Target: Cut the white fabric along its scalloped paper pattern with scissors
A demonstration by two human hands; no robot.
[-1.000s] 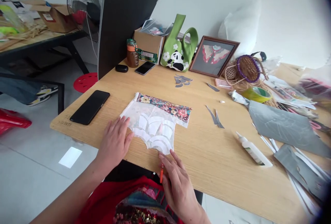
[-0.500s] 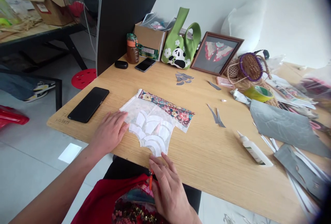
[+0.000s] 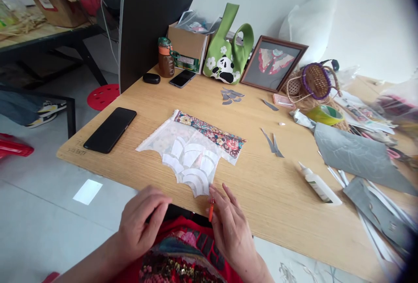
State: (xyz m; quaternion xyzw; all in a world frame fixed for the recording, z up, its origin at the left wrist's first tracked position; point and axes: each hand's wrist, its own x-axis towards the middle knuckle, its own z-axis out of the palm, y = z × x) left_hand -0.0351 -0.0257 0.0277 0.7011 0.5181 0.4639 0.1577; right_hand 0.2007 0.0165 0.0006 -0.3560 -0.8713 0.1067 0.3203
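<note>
Left hand (image 3: 142,220): clear of the cloth, fingers curled together; whether they pinch anything cannot be told. Sheer cloth (image 3: 192,138): flat at the table's (image 3: 277,200) front edge, bearing white pieces (image 3: 192,156). Orange tool (image 3: 211,211): pinched in right hand (image 3: 230,226), beside the cloth's near corner. Advised: steady cloth flat, tool tip clear.

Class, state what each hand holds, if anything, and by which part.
The right hand holds a small orange item; its gripped part is hidden. The left hand shows nothing held.
</note>
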